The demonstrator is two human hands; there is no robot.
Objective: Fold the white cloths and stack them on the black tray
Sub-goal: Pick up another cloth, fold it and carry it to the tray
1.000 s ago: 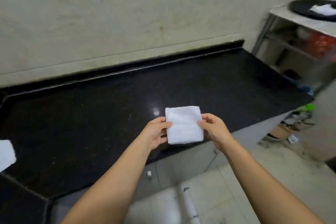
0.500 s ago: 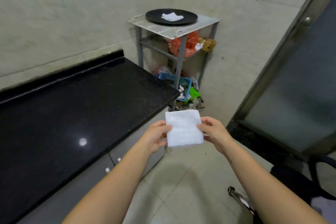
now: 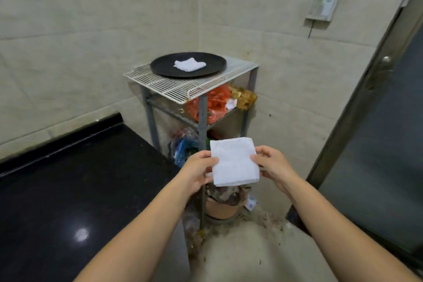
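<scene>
A folded white cloth (image 3: 234, 161) hangs in the air between my hands, in front of the rack. My left hand (image 3: 198, 170) pinches its left edge, thumb on top. My right hand (image 3: 271, 166) pinches its right edge the same way. Farther off, a round black tray (image 3: 164, 68) sits on top of a wire rack, with one folded white cloth (image 3: 189, 64) lying near its middle. The held cloth is well below and in front of the tray.
The white wire rack (image 3: 183, 87) stands in the corner, its lower shelves stuffed with orange bags (image 3: 211, 103) and clutter. A black stone counter (image 3: 68, 178) runs along the left. A dark glass door (image 3: 377, 144) is at the right. A clay pot (image 3: 220, 206) sits on the floor.
My view has swung right from the counter and moved nearer to the rack, so the tray now sits ahead. Both hands keep the same grip on the folded cloth.
</scene>
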